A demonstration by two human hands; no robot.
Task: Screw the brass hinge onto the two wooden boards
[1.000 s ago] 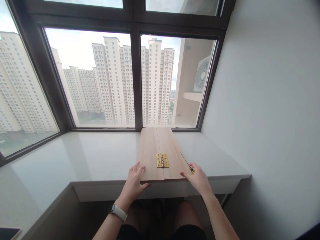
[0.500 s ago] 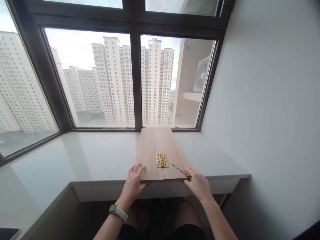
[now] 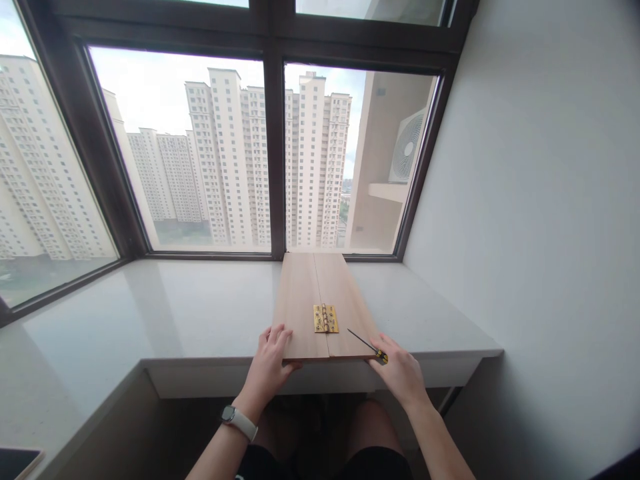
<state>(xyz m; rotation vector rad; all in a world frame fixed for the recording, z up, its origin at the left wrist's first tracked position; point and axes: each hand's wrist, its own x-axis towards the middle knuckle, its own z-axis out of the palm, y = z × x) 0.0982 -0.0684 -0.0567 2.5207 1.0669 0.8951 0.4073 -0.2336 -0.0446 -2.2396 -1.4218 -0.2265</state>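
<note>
Two light wooden boards lie side by side on the white sill, the left board point(image 3: 299, 293) and the right board point(image 3: 341, 287) meeting along a thin seam. A brass hinge point(image 3: 326, 319) spans that seam near the front edge, with screws in both leaves. My left hand point(image 3: 273, 353) grips the front left corner of the left board, thumb beneath and fingers on top. Within my right hand point(image 3: 397, 370) is a screwdriver point(image 3: 367, 345) with a black-and-yellow handle, its shaft pointing left over the right board. The same hand also touches that board's front right corner.
The white windowsill counter point(image 3: 200, 307) stretches to both sides, its front edge close to me. Behind it stand dark-framed windows point(image 3: 277, 153). A white wall point(image 3: 525, 200) rises at right. A dark flat object point(image 3: 19, 461) lies at the lower left.
The view has shifted slightly. Both hands keep their places on the boards, and the screwdriver stays in my right hand.
</note>
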